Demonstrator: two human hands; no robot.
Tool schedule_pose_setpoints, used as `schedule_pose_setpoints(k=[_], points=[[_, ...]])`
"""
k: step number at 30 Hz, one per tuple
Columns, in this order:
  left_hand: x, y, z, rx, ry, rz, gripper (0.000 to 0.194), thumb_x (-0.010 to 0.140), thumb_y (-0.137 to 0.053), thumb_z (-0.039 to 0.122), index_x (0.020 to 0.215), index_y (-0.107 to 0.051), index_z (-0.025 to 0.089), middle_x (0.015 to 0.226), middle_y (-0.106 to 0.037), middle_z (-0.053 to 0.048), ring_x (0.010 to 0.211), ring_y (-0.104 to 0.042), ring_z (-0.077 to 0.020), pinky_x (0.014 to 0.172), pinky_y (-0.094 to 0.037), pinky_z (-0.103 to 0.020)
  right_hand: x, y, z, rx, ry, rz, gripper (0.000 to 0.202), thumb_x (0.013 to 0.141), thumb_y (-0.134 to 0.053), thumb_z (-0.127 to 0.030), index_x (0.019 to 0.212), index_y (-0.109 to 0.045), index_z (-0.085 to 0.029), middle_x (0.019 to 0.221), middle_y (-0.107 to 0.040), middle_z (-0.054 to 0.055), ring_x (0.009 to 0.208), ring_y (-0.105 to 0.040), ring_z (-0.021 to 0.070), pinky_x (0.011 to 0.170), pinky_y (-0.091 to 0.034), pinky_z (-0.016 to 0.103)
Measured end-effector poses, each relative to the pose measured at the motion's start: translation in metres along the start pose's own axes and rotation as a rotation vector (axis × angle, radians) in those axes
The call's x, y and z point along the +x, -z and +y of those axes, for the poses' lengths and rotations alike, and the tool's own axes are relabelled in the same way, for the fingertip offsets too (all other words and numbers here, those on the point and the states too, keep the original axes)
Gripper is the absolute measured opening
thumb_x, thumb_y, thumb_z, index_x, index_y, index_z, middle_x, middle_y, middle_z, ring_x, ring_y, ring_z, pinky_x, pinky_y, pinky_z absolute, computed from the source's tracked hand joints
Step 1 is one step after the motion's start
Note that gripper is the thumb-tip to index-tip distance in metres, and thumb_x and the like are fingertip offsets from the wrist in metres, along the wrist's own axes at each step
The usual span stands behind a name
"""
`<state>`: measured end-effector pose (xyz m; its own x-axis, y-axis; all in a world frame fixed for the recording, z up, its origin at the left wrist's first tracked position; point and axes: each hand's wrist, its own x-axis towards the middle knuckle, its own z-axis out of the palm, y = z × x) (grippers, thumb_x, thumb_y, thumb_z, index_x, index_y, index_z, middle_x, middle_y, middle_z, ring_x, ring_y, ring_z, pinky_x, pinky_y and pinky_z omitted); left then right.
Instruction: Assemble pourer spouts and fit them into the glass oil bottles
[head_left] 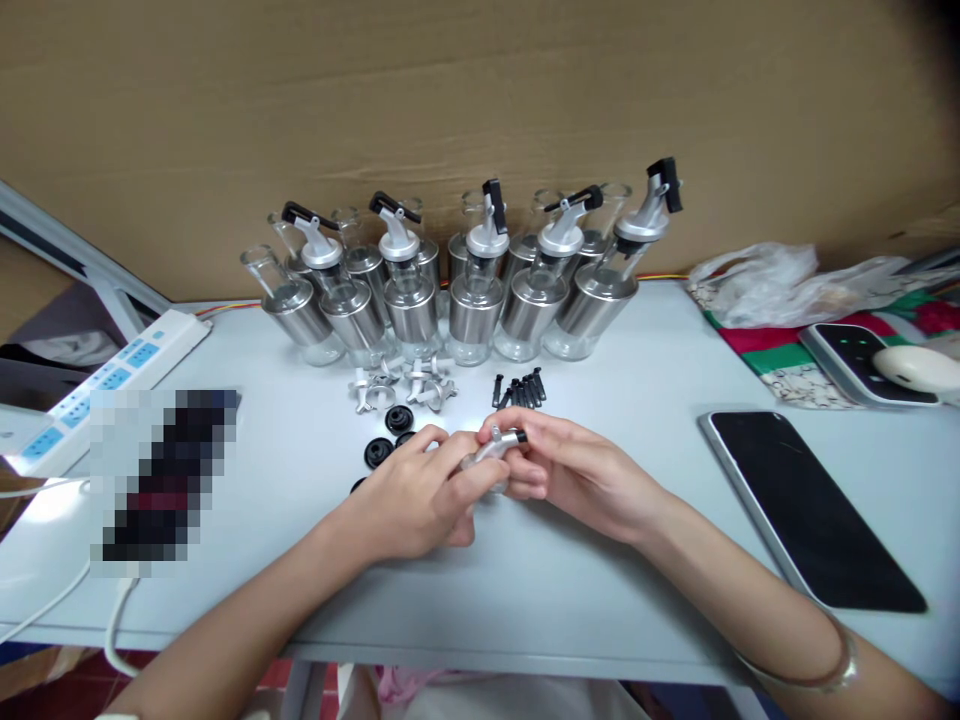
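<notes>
My left hand (431,490) is closed around a silver pourer spout (491,448), its fingers covering most of the base. At the spout's narrow end sits a small black piece (523,437), pinched by my right hand (581,470). Just beyond lie several black levers (525,388). Loose silver spouts (431,385) are heaped further left. Several round black stoppers (379,452) lie beside my left hand, partly hidden by it.
Along the cardboard wall (450,80) stand several glass and steel bottles (476,308), some fitted with pourers. A power strip (105,380) and a blurred-out dark object (169,475) are on the left. A dark-screened device (810,510), plastic bag (757,285) and patterned cloth (765,345) lie right.
</notes>
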<state>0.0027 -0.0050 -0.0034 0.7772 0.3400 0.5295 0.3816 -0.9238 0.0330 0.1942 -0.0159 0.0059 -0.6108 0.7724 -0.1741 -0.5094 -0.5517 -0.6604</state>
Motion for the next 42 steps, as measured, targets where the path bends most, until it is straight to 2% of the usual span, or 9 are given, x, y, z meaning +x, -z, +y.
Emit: schedule_pose_setpoints(k=[10,16,20,25,29,33,36,39,42], points=[[0.001,-0.001,0.000,-0.015,0.005,-0.037,0.041,0.068,-0.036,0.002,0.106,-0.041,0.014,0.083,-0.058,-0.005,0.075,-0.056,-0.0165,0.067,-0.046,-0.026,-0.001,0.001,0.002,-0.002,0.023,0.059,0.026,0.079,-0.072,-0.033,0.091,-0.063,-0.012,0.062,-0.035,-0.005,0.055,-0.028,0.0067,0.053,-0.030,0.019],[0.002,0.000,0.001,-0.037,-0.005,-0.005,0.046,0.068,-0.036,0.003,0.113,-0.038,0.014,0.081,-0.059,-0.004,0.070,-0.056,-0.0169,0.066,-0.047,-0.028,-0.002,0.003,0.001,-0.110,0.044,0.013,0.028,0.085,-0.064,-0.038,0.096,-0.063,-0.013,0.061,-0.046,-0.003,0.057,-0.039,0.0093,0.054,-0.034,0.023],[0.003,0.000,0.000,-0.089,-0.001,0.023,0.043,0.071,-0.036,0.003,0.112,-0.037,0.016,0.088,-0.062,-0.007,0.077,-0.059,-0.0162,0.066,-0.048,-0.026,-0.003,0.000,-0.001,-0.135,0.044,0.010,0.029,0.083,-0.066,-0.041,0.092,-0.061,-0.014,0.059,-0.045,-0.004,0.055,-0.040,0.0090,0.053,-0.034,0.023],[-0.002,0.004,-0.011,-0.165,0.082,0.086,0.041,0.078,-0.037,0.006,0.118,-0.035,0.014,0.103,-0.063,-0.013,0.090,-0.062,-0.0183,0.070,-0.049,-0.030,-0.003,-0.003,-0.005,-0.130,0.054,0.109,0.034,0.077,-0.072,-0.044,0.088,-0.058,-0.015,0.057,-0.038,-0.006,0.051,-0.035,0.0069,0.050,-0.027,0.022],[-0.004,0.013,-0.019,-0.165,0.123,0.152,0.034,0.079,-0.037,0.003,0.111,-0.043,0.015,0.092,-0.064,-0.009,0.078,-0.061,-0.0166,0.067,-0.045,-0.029,-0.004,-0.004,-0.010,-0.164,0.094,0.201,0.038,0.072,-0.075,-0.045,0.084,-0.059,-0.013,0.057,-0.031,-0.008,0.049,-0.023,0.0059,0.047,-0.020,0.023],[-0.001,0.014,-0.015,-0.143,0.146,-0.139,0.017,0.082,-0.042,0.011,0.093,-0.054,0.014,0.077,-0.063,-0.004,0.068,-0.058,-0.0162,0.067,-0.042,-0.030,-0.004,-0.004,-0.011,-0.149,0.124,0.236,0.032,0.075,-0.072,-0.043,0.085,-0.060,-0.014,0.055,-0.023,-0.009,0.048,-0.018,0.0062,0.049,-0.023,0.023],[-0.001,0.011,-0.010,-0.178,0.162,-0.319,0.015,0.083,-0.045,0.019,0.086,-0.059,0.014,0.077,-0.063,-0.004,0.068,-0.057,-0.0166,0.069,-0.040,-0.032,-0.003,-0.003,-0.012,-0.106,0.163,0.281,0.025,0.079,-0.068,-0.038,0.085,-0.061,-0.015,0.056,-0.022,-0.009,0.047,-0.019,0.0068,0.050,-0.026,0.023],[-0.001,0.007,-0.009,-0.213,0.186,-0.377,0.018,0.086,-0.044,0.020,0.087,-0.061,0.014,0.078,-0.063,-0.004,0.069,-0.057,-0.0165,0.070,-0.040,-0.032,-0.003,-0.002,-0.012,-0.083,0.165,0.288,0.022,0.080,-0.067,-0.036,0.085,-0.062,-0.015,0.056,-0.023,-0.008,0.047,-0.021,0.0066,0.051,-0.029,0.023],[-0.001,0.007,-0.009,-0.213,0.181,-0.348,0.020,0.089,-0.042,0.019,0.087,-0.062,0.014,0.078,-0.064,-0.004,0.068,-0.057,-0.0159,0.069,-0.042,-0.031,-0.002,-0.002,-0.012,-0.077,0.167,0.302,0.023,0.080,-0.068,-0.036,0.084,-0.062,-0.015,0.056,-0.023,-0.008,0.047,-0.022,0.0064,0.051,-0.030,0.023]])
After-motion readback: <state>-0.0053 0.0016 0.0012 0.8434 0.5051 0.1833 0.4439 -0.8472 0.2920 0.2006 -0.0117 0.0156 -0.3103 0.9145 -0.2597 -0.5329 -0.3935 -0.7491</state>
